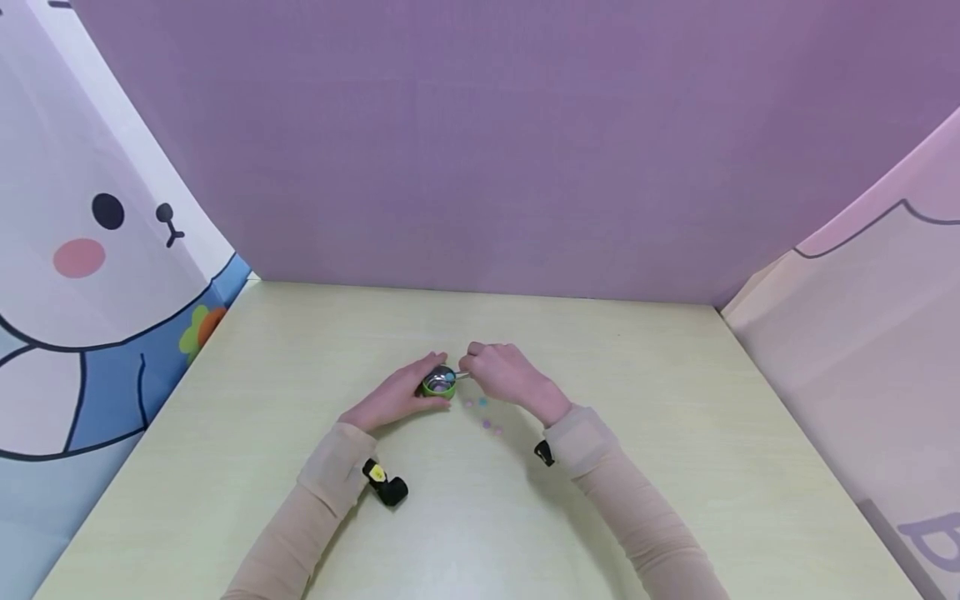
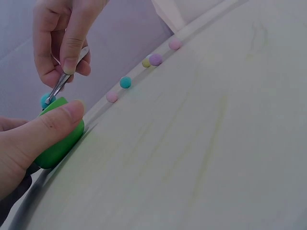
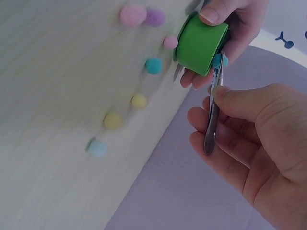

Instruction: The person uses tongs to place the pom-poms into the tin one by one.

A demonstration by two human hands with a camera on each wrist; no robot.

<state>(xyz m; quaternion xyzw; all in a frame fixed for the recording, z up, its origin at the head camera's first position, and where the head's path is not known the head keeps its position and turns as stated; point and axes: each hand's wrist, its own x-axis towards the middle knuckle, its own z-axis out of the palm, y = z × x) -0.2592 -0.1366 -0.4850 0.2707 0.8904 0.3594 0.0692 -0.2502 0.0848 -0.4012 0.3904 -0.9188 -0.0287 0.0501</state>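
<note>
A small green cup (image 1: 438, 392) stands on the table, its inside shiny in the head view. My left hand (image 1: 396, 398) holds it, with the thumb (image 2: 53, 125) along one side and fingers on the other. My right hand (image 1: 504, 372) pinches metal tweezers (image 3: 212, 117) between thumb and fingers. At the tweezers' tips is a teal pom-pom (image 3: 218, 61), right at the cup's mouth. Whether it touches the cup's rim I cannot tell. What lies deeper in the cup is hidden in both wrist views.
Several loose pom-poms lie on the table (image 1: 645, 367) by the cup, among them a teal one (image 3: 153, 65), a purple one (image 3: 155, 17), a yellow one (image 3: 113, 120) and a pale blue one (image 3: 97, 148). A purple wall (image 1: 480, 150) rises behind the table.
</note>
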